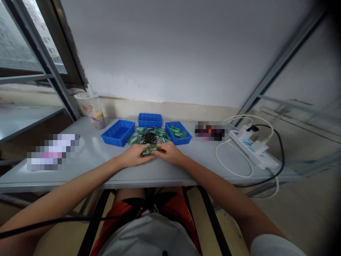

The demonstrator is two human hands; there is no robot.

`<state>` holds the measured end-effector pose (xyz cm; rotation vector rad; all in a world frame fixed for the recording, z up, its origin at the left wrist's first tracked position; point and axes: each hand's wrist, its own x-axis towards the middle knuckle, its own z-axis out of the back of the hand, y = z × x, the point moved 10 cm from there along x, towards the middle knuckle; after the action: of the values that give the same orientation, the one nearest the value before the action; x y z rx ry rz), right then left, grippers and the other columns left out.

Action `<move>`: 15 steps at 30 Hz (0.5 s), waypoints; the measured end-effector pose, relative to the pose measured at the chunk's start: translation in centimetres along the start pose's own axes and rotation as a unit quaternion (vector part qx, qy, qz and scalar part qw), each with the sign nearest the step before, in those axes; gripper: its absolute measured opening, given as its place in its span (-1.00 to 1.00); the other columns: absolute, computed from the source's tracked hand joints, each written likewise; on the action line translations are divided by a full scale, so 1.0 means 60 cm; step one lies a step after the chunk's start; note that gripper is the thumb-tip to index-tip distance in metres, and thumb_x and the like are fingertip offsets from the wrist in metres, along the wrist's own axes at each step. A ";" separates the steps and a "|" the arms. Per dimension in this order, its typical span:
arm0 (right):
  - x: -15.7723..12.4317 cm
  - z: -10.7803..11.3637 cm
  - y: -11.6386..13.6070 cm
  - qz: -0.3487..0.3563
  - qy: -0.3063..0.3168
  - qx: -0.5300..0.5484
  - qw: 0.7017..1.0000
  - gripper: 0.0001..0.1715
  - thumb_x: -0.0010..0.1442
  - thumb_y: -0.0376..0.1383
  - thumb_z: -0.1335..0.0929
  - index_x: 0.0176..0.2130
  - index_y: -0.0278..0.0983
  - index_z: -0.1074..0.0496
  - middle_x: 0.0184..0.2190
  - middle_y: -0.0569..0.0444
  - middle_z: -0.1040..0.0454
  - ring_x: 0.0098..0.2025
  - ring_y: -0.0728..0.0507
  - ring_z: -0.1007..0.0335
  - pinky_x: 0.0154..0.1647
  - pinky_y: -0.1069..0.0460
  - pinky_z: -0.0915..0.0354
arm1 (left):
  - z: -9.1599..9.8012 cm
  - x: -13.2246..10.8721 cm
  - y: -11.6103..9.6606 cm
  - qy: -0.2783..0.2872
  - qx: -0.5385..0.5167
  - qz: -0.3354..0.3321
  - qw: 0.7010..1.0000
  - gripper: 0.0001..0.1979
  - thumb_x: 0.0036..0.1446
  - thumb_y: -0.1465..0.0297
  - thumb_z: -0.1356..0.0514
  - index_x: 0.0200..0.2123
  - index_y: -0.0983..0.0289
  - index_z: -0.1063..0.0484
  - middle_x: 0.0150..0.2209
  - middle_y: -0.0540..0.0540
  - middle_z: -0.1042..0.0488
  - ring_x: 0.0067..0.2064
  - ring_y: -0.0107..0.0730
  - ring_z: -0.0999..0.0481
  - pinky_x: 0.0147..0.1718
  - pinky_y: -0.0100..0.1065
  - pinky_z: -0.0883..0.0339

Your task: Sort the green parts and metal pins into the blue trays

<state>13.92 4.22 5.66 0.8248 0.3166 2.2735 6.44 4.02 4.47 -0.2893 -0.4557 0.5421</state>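
Observation:
A small greenish clear plastic packet (149,149) with pale bits in it is held between my two hands, just above the desk. My left hand (133,155) has its fingers closed on the packet's left side. On the other side my right hand (172,153) grips it, the thumb laid across the front. Right behind the hands lies a heap of small dark metal pieces (150,138), too small to name. Green plastic packets (134,136) spread around the heap. To its right, a blue tray (189,138) contains more green packets (176,132).
Another blue tray (113,139) sits at left, and a third blue tray (150,123) at the back by the wall. A lidded drink cup (92,112) stands far left. A white power strip (255,151) with looping cables lies right. Two blurred-out items flank the desk (87,163).

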 end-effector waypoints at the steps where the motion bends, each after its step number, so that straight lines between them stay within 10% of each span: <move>1: 0.000 0.001 0.000 0.000 0.002 0.001 1.000 -0.59 0.20 -0.12 -0.27 -0.57 -0.30 -0.27 -0.66 0.19 -0.24 -0.57 0.06 -0.12 -0.51 0.13 0.00 | 0.002 0.001 0.001 -0.008 -0.001 0.003 1.000 -0.76 0.15 0.24 -0.10 -0.24 0.29 -0.37 -0.42 0.04 -0.44 -0.41 -0.38 -0.39 -0.40 -0.42 -0.19; 9: 0.004 0.019 -0.013 -0.025 -0.018 0.021 0.999 -0.56 0.23 -0.10 -0.23 -0.55 -0.31 -0.32 -0.66 0.18 -0.25 -0.58 0.05 -0.13 -0.52 0.12 -0.02 | 0.033 0.001 0.015 -0.098 -0.033 0.029 0.994 -0.76 0.18 0.25 -0.08 -0.37 0.31 -0.38 -0.52 -0.01 -0.38 -0.49 -0.48 -0.29 -0.49 -0.46 -0.13; 15: 0.001 0.028 -0.011 -0.024 -0.045 0.048 0.998 -0.65 0.20 -0.11 -0.26 -0.44 -0.30 -0.39 -0.58 0.16 -0.32 -0.55 0.04 -0.17 -0.49 0.13 -0.09 | 0.017 0.001 0.001 -0.035 -0.042 -0.012 0.998 -0.71 0.25 0.27 0.02 -0.39 0.30 -0.36 -0.54 -0.01 -0.36 -0.51 -0.47 -0.28 -0.47 -0.44 -0.12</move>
<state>15.29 4.77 6.67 0.9543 0.4028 2.1833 5.99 4.25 5.32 -0.3458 -0.5506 0.5115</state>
